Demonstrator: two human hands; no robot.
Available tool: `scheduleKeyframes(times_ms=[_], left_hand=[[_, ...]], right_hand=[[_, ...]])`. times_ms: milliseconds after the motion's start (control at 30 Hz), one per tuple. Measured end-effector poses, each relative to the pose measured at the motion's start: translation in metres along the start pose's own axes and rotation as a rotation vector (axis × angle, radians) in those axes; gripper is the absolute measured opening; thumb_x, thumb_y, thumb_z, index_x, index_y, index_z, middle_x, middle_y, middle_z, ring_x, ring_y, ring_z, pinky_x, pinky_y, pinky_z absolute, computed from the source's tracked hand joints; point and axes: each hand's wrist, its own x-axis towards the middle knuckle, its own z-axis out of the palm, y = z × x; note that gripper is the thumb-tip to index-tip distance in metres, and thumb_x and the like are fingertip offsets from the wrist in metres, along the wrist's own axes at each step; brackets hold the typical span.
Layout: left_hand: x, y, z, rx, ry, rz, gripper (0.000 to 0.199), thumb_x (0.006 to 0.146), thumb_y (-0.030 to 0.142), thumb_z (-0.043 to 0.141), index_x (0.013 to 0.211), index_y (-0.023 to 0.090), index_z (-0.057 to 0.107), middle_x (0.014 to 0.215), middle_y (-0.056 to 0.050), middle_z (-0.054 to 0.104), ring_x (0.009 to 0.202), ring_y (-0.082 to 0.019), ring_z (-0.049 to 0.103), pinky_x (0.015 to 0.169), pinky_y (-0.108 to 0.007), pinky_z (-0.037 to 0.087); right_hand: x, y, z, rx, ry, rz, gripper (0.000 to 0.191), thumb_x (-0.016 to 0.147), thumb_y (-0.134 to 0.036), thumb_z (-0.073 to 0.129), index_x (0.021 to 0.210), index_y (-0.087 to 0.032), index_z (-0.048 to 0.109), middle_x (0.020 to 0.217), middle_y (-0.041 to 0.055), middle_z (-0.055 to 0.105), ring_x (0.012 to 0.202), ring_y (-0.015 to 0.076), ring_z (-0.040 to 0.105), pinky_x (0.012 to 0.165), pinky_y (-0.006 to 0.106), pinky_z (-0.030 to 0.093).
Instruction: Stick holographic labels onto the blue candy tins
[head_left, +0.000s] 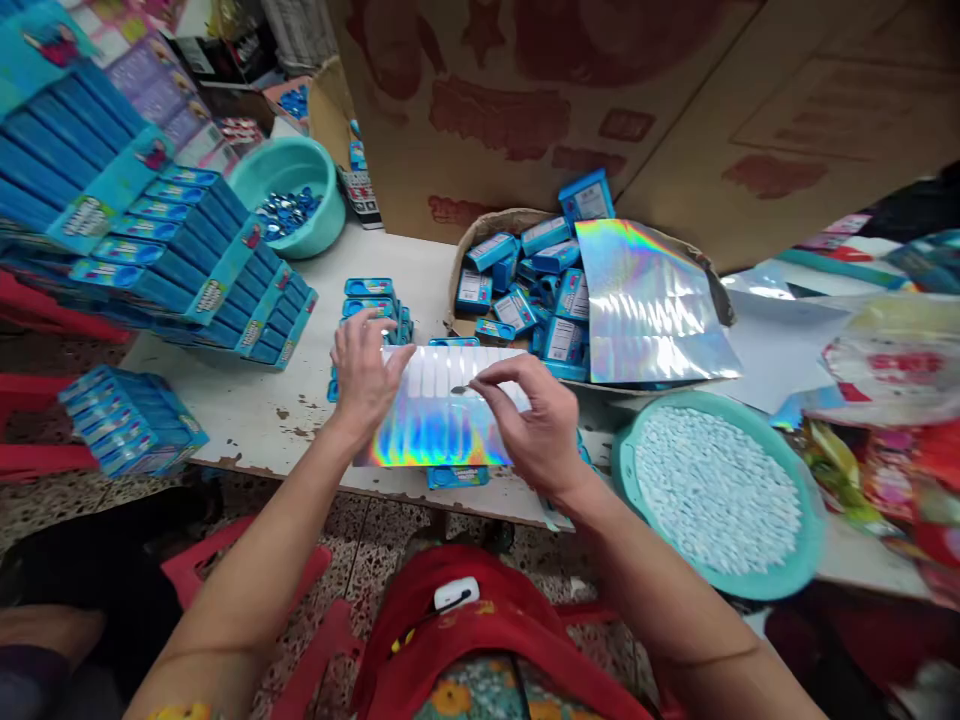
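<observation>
A shiny rainbow sticker sheet (427, 430) lies in front of me over several small blue boxes, with bare white strips along its upper part. At its upper left corner, my left hand (364, 370) rests with fingers apart, the thumb over the sheet and the fingertips by a group of blue boxes (369, 288). Above the sheet, my right hand (532, 415) pinches the end of a narrow sticker strip (459, 390), which looks dark and thin at the fingertips. One blue box (457, 477) shows under the sheet's near edge.
An open carton (469, 225) of loose blue boxes stands behind, a second shiny sheet (652, 310) across it. Right is a turquoise basin (626, 470) of pale pieces; back left, a bowl (330, 205) of blue-wrapped pieces. Display boxes (157, 240) are stacked left.
</observation>
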Motion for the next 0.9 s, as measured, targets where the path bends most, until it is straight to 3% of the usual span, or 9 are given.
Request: scheduleKeyframes(times_ms=[67, 133, 200, 267, 400, 500, 567, 733, 900], left_hand=[[-0.023, 0.042, -0.005, -0.268, -0.085, 0.057, 0.044, 0.082, 0.042, 0.054, 0.119, 0.020, 0.049, 0.128, -0.011, 0.049, 0.119, -0.025, 0.044, 0.095, -0.041, 0.040], [-0.052, 0.083, 0.000, -0.472, -0.355, 0.069, 0.036, 0.083, 0.041, 0.052, 0.113, 0.021, 0.052, 0.111, -0.007, 0.059, 0.101, -0.020, 0.055, 0.084, -0.032, 0.046], [-0.081, 0.114, 0.019, -0.569, -0.600, -0.006, 0.020, 0.087, 0.035, 0.046, 0.095, 0.021, 0.058, 0.084, -0.001, 0.064, 0.077, -0.014, 0.058, 0.071, -0.026, 0.046], [-0.107, 0.129, 0.048, -0.588, -0.716, -0.112, 0.020, 0.088, 0.031, 0.042, 0.081, 0.020, 0.057, 0.068, 0.002, 0.059, 0.064, -0.011, 0.053, 0.064, -0.024, 0.043], [-0.140, 0.129, 0.100, -0.655, -0.671, -0.285, 0.016, 0.084, 0.029, 0.048, 0.094, 0.019, 0.056, 0.086, -0.002, 0.061, 0.076, -0.013, 0.057, 0.069, -0.025, 0.045], [-0.149, 0.129, 0.120, -0.869, -0.644, -0.363, 0.062, 0.072, 0.029, 0.066, 0.128, 0.025, 0.039, 0.130, -0.010, 0.048, 0.109, -0.019, 0.053, 0.078, -0.028, 0.048], [-0.151, 0.133, 0.129, -1.014, -0.686, -0.379, 0.084, 0.063, 0.029, 0.076, 0.134, 0.029, 0.032, 0.141, -0.010, 0.038, 0.120, -0.023, 0.047, 0.082, -0.029, 0.048], [-0.154, 0.140, 0.151, -1.119, -0.936, -0.570, 0.034, 0.069, 0.036, 0.069, 0.095, 0.015, 0.059, 0.086, -0.006, 0.065, 0.077, -0.016, 0.062, 0.059, -0.023, 0.048], [-0.157, 0.125, 0.162, -1.139, -0.871, -0.770, 0.024, 0.071, 0.024, 0.061, 0.092, 0.013, 0.062, 0.079, -0.005, 0.067, 0.066, -0.011, 0.063, 0.059, -0.022, 0.050]], right_hand=[[-0.012, -0.007, -0.034, 0.042, 0.017, 0.113, 0.004, 0.084, -0.021, 0.059, 0.080, -0.021, 0.060, 0.077, -0.0013, 0.062, 0.074, 0.0126, 0.057, 0.071, 0.027, 0.044], [-0.033, -0.005, -0.063, 0.075, 0.015, 0.246, 0.004, 0.082, -0.022, 0.060, 0.078, -0.021, 0.061, 0.075, -0.0019, 0.061, 0.072, 0.0120, 0.057, 0.069, 0.027, 0.045], [-0.059, 0.004, -0.085, 0.099, 0.030, 0.387, 0.005, 0.081, -0.025, 0.062, 0.078, -0.021, 0.061, 0.075, -0.0020, 0.061, 0.071, 0.0120, 0.057, 0.068, 0.026, 0.045], [-0.087, 0.021, -0.098, 0.139, 0.068, 0.533, 0.008, 0.079, -0.028, 0.064, 0.079, -0.020, 0.061, 0.075, -0.0015, 0.063, 0.071, 0.0126, 0.058, 0.068, 0.026, 0.046], [-0.132, 0.057, -0.110, 0.274, 0.159, 0.754, 0.016, 0.077, -0.034, 0.066, 0.079, -0.019, 0.060, 0.073, -0.0004, 0.064, 0.070, 0.0148, 0.061, 0.068, 0.028, 0.047], [-0.150, 0.072, -0.114, 0.324, 0.170, 0.811, 0.019, 0.076, -0.036, 0.067, 0.079, -0.019, 0.060, 0.074, 0.0001, 0.065, 0.070, 0.0156, 0.061, 0.068, 0.029, 0.047], [-0.157, 0.078, -0.115, 0.340, 0.148, 0.813, 0.019, 0.076, -0.037, 0.066, 0.080, -0.019, 0.060, 0.074, 0.0002, 0.065, 0.069, 0.0158, 0.061, 0.068, 0.029, 0.048], [-0.168, 0.094, -0.107, 0.295, 0.164, 0.819, 0.019, 0.074, -0.036, 0.066, 0.078, -0.018, 0.061, 0.073, 0.0003, 0.064, 0.069, 0.0153, 0.059, 0.067, 0.029, 0.047], [-0.174, 0.112, -0.090, 0.321, 0.187, 0.870, 0.020, 0.074, -0.037, 0.066, 0.078, -0.018, 0.060, 0.073, 0.0005, 0.064, 0.068, 0.0153, 0.060, 0.067, 0.029, 0.047]])
